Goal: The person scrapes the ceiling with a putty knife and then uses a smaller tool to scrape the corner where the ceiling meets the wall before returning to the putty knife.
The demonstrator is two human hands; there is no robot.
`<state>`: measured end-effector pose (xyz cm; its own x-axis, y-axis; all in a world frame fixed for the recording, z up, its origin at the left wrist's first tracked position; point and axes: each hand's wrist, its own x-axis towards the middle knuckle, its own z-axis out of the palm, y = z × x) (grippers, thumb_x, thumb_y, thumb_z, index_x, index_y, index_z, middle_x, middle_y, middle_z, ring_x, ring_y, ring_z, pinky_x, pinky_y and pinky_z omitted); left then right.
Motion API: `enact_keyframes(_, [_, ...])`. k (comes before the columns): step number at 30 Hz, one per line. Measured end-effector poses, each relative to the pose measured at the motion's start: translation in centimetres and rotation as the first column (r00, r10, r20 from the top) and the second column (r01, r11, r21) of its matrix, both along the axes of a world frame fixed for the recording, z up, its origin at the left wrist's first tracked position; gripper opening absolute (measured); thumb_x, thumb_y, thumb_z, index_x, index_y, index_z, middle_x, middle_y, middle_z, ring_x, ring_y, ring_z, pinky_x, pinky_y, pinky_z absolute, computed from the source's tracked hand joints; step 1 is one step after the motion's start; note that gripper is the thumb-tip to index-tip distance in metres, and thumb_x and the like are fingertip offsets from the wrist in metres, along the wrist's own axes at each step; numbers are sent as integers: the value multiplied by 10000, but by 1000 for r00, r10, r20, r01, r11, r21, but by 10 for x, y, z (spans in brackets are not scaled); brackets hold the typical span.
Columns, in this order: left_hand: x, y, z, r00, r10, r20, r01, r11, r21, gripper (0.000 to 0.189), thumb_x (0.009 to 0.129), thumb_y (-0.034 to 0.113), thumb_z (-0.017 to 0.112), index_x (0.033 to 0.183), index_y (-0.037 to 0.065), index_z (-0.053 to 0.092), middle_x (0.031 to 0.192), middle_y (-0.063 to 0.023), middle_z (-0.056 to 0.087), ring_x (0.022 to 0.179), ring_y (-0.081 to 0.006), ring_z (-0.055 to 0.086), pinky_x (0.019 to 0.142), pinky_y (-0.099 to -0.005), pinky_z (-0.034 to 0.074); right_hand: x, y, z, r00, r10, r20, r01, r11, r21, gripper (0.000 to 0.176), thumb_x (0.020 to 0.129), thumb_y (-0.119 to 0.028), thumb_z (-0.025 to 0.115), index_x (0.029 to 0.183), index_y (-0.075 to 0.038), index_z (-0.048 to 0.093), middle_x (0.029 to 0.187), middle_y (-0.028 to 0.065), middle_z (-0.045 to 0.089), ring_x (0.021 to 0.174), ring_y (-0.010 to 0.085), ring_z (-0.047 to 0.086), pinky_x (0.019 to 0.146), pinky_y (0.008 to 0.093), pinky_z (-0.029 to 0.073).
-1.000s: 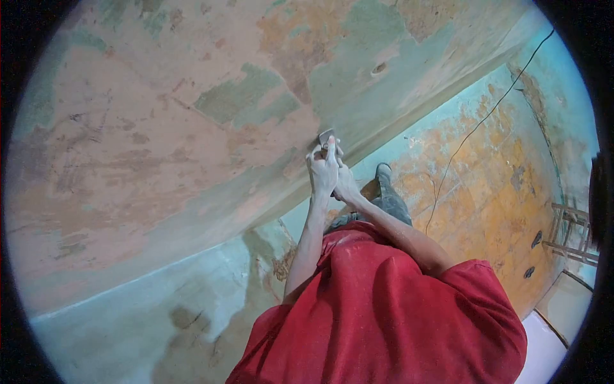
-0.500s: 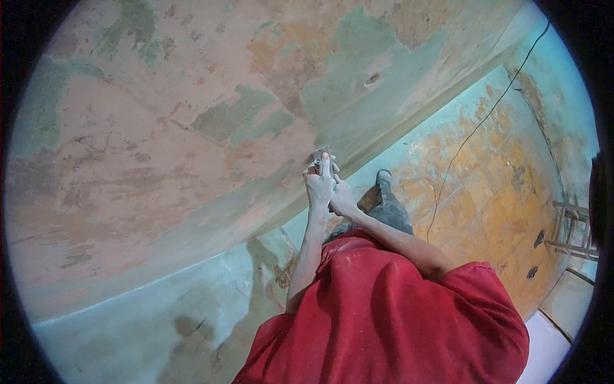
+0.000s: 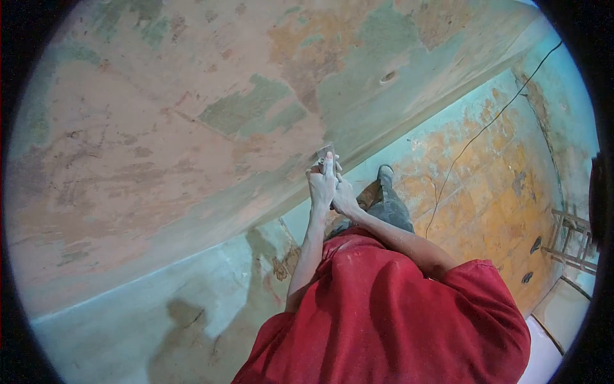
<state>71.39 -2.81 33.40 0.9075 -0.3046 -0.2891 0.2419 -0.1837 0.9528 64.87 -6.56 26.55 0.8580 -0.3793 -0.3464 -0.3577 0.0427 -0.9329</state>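
Both my hands, dusted white, are close together on a small scraper (image 3: 324,152) in the middle of the view. Its flat metal blade lies against the patchy wall (image 3: 160,150), near the edge of a green patch. My left hand (image 3: 322,187) is closed round the tool, with the thumb stretched along it toward the blade. Just right of it and a little lower, my right hand (image 3: 345,196) is closed on the same scraper, its fingers partly behind the left hand. Most of the handle is hidden by the hands.
The wall shows pink, green and tan layers, with a small hole (image 3: 387,77) at upper right. A dark cable (image 3: 470,142) runs over the stained orange floor (image 3: 476,192). At the far right stands a wooden frame (image 3: 569,242), with small dark things (image 3: 536,244) near it. My boot (image 3: 385,173) is below the wall.
The view has shifted slightly, so the wall's marks sit a little farther right. Both hands keep their hold on the scraper, its blade still at the wall.
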Motion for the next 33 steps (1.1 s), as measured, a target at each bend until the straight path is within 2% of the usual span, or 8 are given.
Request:
enact_keyframes(7, [8, -4, 8, 960, -104, 259, 103, 995, 16, 317, 972, 279, 537, 875, 5, 665, 638, -15, 592, 493, -62, 499, 441, -231, 377, 8, -3, 19, 998, -33, 45, 40, 982, -183, 476, 869, -309, 552, 1145, 78, 521, 701, 231, 640, 572, 333, 647, 553, 428, 502])
enact_keyframes(11, [2, -9, -1, 999, 31, 37, -28, 996, -90, 326, 967, 279, 549, 854, -7, 655, 618, -6, 578, 492, -59, 493, 443, -238, 374, 9, -7, 4, 999, -39, 21, 42, 984, -175, 483, 870, -314, 550, 1140, 86, 525, 711, 240, 637, 576, 346, 645, 571, 439, 505])
enact_keyframes(15, [8, -11, 12, 949, -63, 308, 82, 995, -49, 310, 966, 279, 547, 871, 4, 654, 623, -14, 585, 496, -70, 515, 444, -237, 392, 10, -4, 2, 995, -68, 79, 82, 977, -194, 492, 882, -339, 535, 1128, 87, 529, 714, 251, 632, 593, 344, 649, 569, 436, 497])
enact_keyframes(19, [2, -10, 9, 999, 27, -27, -29, 997, -78, 317, 958, 272, 567, 823, 3, 664, 628, -3, 591, 516, -59, 513, 460, -224, 377, 3, -10, 32, 999, -14, -40, 13, 1000, -22, 483, 876, -350, 549, 1056, 98, 558, 733, 273, 628, 655, 372, 654, 581, 441, 486])
enact_keyframes(22, [7, -16, 21, 996, -8, 86, 14, 998, -67, 315, 957, 284, 566, 842, 5, 658, 625, -11, 588, 489, -66, 506, 437, -228, 368, 7, -8, 44, 982, -176, 62, 181, 979, -91, 475, 864, -352, 560, 1008, 101, 572, 728, 257, 632, 651, 370, 654, 576, 436, 488])
enact_keyframes(26, [3, -11, 16, 991, -16, 133, 28, 996, -89, 305, 957, 284, 566, 862, 7, 654, 624, -10, 585, 484, -68, 506, 426, -235, 373, 13, -5, -8, 987, -35, 160, 83, 949, -304, 505, 850, -358, 571, 1096, 82, 547, 730, 233, 641, 620, 334, 657, 587, 430, 514])
enact_keyframes(29, [1, -12, 17, 1000, 5, -13, -6, 998, -62, 313, 952, 280, 577, 825, 7, 663, 630, 5, 585, 502, -59, 498, 439, -225, 361, 9, -10, 20, 999, -40, 36, 44, 991, -125, 473, 843, -332, 576, 1083, 76, 558, 766, 251, 644, 678, 367, 662, 623, 452, 516])
enact_keyframes(33, [9, -20, 35, 958, -82, 273, 84, 996, 4, 337, 960, 301, 554, 858, -6, 648, 627, -7, 582, 531, -71, 513, 485, -246, 395, 15, -17, 43, 983, -145, 110, 160, 977, -143, 422, 831, -307, 561, 1061, 46, 591, 763, 248, 648, 648, 346, 668, 612, 429, 524])
